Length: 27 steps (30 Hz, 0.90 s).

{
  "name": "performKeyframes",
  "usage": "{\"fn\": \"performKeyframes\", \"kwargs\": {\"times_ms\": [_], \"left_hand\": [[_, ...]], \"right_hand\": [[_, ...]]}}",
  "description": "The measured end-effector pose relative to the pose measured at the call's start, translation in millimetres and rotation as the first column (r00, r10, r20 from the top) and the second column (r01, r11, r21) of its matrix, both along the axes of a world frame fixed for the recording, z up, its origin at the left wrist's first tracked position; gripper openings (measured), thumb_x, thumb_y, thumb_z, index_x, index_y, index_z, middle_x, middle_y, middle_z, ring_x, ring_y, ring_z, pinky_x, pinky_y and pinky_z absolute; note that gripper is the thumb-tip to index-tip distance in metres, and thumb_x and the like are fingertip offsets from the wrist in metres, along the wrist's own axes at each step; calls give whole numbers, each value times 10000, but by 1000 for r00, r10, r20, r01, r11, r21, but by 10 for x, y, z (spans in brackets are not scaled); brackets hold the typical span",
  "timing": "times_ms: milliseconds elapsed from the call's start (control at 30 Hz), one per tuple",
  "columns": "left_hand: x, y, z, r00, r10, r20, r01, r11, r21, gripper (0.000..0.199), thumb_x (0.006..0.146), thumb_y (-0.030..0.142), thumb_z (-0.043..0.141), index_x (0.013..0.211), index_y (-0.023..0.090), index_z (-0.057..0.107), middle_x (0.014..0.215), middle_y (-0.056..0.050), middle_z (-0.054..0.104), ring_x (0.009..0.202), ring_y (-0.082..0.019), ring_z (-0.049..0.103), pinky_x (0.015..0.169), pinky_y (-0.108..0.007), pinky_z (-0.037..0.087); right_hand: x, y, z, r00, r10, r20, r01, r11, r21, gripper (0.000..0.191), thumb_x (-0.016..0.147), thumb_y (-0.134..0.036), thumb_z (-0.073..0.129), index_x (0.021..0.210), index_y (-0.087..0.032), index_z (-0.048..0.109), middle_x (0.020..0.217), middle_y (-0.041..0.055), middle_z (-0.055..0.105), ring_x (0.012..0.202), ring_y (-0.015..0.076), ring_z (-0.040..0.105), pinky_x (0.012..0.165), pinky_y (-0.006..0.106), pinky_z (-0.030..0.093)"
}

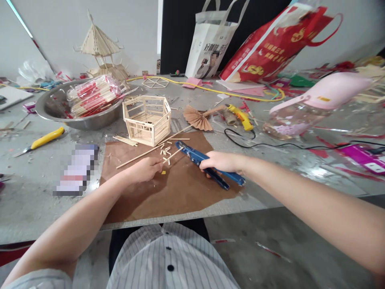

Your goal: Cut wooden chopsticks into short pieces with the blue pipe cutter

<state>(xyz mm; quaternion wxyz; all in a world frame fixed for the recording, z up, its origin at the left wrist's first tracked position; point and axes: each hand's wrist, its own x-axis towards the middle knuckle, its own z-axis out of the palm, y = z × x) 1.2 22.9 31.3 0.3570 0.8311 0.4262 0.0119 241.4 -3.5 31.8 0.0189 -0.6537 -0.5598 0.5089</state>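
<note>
My left hand (148,169) pinches a thin wooden stick (173,154) over the brown sheet (135,204). The stick's far end lies at the jaws of a blue cutter tool (195,155). Around the tool's handles my right hand (219,162) is closed. Several short cut pieces (166,151) lie between my left hand and the jaws. Just behind them a hexagonal stick frame (147,120) stands upright. A long stick (138,156) lies slanting across the sheet beyond my left hand.
A metal bowl (87,123) with packed sticks stands at the back left, a stick pagoda (100,44) behind it. A yellow knife (48,137) and a phone (78,168) lie left. A glue gun (242,117), its black cord and a pink-lidded bottle (303,108) are right.
</note>
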Motion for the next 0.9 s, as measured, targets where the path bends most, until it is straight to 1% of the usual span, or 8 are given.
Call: {"fn": "performKeyframes", "kwargs": {"times_ms": [67,100,167,233,367,567,767,900], "left_hand": [[-21,3,0,994,-56,-96,57,998,12,292,804,338,274,707,171,492,476,29,466,442,-85,412,471,-206,298],[-31,4,-1,986,-80,-148,84,996,22,289,804,339,272,718,173,492,455,30,466,433,-88,418,465,-208,295],[-45,8,-3,968,-118,-223,134,989,56,292,805,348,271,731,174,494,436,27,477,431,-95,433,463,-210,292],[-57,21,-8,954,-145,-262,170,982,78,319,809,370,258,735,174,499,450,20,504,430,-95,442,468,-210,296],[-83,62,-45,939,-175,-296,193,980,35,401,812,438,221,715,180,512,486,16,552,424,-91,453,473,-206,315],[-122,98,-121,942,-171,-288,168,985,-33,447,775,517,255,667,179,527,517,11,585,418,-88,470,451,-201,326],[-106,94,-84,940,-162,-300,157,987,-43,435,758,518,293,657,171,535,513,6,585,408,-79,453,427,-194,302],[-105,96,-79,939,-175,-296,171,984,-40,415,754,500,309,645,173,539,513,8,582,414,-81,455,428,-194,300]], "right_hand": [[-55,-26,13,986,88,139,-102,990,101,111,634,-258,444,607,-154,474,530,19,545,487,121,504,442,215,329],[-85,-42,26,967,118,227,-154,977,148,115,632,-261,442,610,-153,477,553,25,554,498,124,503,449,218,324],[-139,-76,57,916,145,373,-234,950,206,140,635,-277,430,638,-151,489,605,41,571,529,132,509,457,222,315],[-170,-101,77,886,147,440,-267,938,223,172,645,-294,410,678,-149,498,656,54,583,553,137,515,461,221,312],[-164,-117,42,868,147,475,-289,926,242,209,651,-317,396,715,-151,506,727,72,591,597,145,523,479,221,318],[-129,-115,-53,865,125,487,-305,901,310,215,639,-343,415,721,-164,503,770,72,587,655,156,525,527,225,333],[-133,-113,7,877,150,457,-292,920,260,198,635,-330,410,696,-160,491,720,67,583,601,143,514,485,220,315],[-136,-102,41,896,159,414,-273,934,232,195,637,-320,410,699,-155,493,694,60,584,590,139,516,483,216,317]]}}
